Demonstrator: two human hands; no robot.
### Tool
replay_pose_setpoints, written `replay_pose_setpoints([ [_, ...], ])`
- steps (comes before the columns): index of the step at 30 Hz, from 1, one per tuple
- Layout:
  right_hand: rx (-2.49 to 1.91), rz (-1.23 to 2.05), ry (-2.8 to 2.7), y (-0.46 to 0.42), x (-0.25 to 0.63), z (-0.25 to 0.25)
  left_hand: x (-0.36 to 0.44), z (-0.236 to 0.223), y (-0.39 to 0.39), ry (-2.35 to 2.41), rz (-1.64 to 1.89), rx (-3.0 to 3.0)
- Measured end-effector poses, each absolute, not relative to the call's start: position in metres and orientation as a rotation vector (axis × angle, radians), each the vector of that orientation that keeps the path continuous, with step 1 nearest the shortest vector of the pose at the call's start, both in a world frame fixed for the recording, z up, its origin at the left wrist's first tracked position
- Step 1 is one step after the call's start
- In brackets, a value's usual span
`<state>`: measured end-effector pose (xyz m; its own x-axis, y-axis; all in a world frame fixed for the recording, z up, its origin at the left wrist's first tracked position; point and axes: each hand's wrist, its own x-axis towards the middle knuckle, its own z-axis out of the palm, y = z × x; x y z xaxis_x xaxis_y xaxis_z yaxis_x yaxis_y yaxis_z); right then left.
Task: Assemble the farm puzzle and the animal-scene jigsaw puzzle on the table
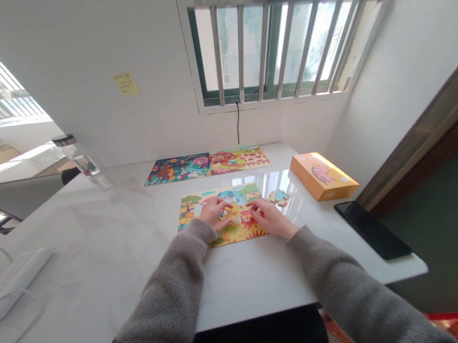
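Observation:
A colourful animal jigsaw puzzle [242, 236] lies flat on the white table, with trees along its top and a red lion's face near its middle right. My left hand [213, 213] rests on the puzzle's middle left, thumb and index finger apart. From the right, my right hand [273, 219] reaches over the puzzle's edge, its fingertips touching the surface beside the lion and slightly parted. No lifted piece is visible in either hand. Loose puzzle pieces [279, 198] lie in a small pile just beyond my right hand. Parts of the picture are hidden under my fingers.
Against the wall lie a dark-blue picture puzzle [180, 169] and a farm picture puzzle [240, 159]. An orange box [324, 175] and a black phone [373, 229] are at the right edge. A glass bottle [77, 156] stands far left, and a white device with a cable [12, 284] lies nearer.

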<state>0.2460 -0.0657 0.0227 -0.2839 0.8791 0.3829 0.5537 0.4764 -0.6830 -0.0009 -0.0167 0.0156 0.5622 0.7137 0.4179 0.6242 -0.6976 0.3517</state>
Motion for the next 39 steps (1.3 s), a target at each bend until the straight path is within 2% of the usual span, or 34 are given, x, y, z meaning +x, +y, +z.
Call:
replay_pose_setpoints([
  [4,-1.120,0.900,-1.811,-0.066,0.240,0.023,0.014,0.021,-0.026,1.100,0.979,2.630],
  [8,-1.043,1.029,-1.653,-0.062,0.236,0.017,0.028,0.014,-0.033,1.054,0.987,2.660],
  [15,-1.081,0.956,-1.722,-0.061,0.242,0.020,0.017,0.024,-0.034,0.935,0.828,2.744],
  [18,-1.035,1.033,-1.742,-0.065,0.243,0.026,0.017,0.030,-0.037,0.876,0.770,2.762],
  [26,-0.984,1.184,-1.635,-0.071,0.239,0.030,0.019,0.026,-0.036,1.011,0.892,2.746],
  [33,-1.064,1.009,-1.575,-0.060,0.247,0.020,0.021,0.023,-0.036,1.011,0.831,2.852],
  [39,-1.042,1.002,-1.663,-0.058,0.248,0.020,0.024,0.022,-0.038,0.947,0.822,2.871],
])
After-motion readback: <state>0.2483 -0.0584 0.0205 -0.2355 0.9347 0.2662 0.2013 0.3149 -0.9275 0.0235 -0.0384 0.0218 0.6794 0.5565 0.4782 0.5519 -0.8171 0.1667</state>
